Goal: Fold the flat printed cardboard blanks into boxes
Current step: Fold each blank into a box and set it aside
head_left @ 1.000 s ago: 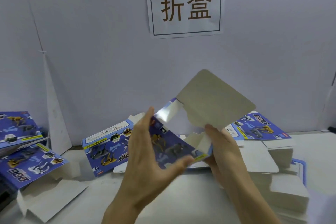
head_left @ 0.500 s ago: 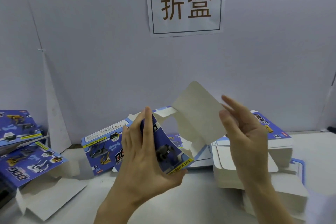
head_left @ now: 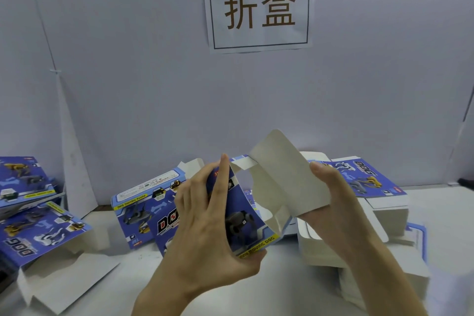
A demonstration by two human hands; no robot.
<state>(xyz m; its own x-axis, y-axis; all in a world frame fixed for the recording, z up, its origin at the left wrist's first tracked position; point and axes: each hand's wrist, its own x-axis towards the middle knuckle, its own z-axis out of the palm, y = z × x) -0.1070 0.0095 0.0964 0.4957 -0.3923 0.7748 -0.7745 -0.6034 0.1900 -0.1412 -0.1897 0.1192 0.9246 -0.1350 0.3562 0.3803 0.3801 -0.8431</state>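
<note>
A pale grey wall (head_left: 128, 59) bears a paper sign (head_left: 259, 7) above a white table (head_left: 282, 290).

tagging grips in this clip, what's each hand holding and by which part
One half-folded box blank, in both hands: the left hand grips its blue printed body, the right hand holds its plain grey flap by the right edge.

Gripping the box (head_left: 241, 215) with the left hand (head_left: 213, 220): back turned to the camera, fingers upright along the near panel, thumb hooked under the bottom corner. Holding the flap (head_left: 282, 177) with the right hand (head_left: 333, 200), thumb up at its right edge, fingers hidden behind. Reaching up from the lower edge with both bare forearms.
</note>
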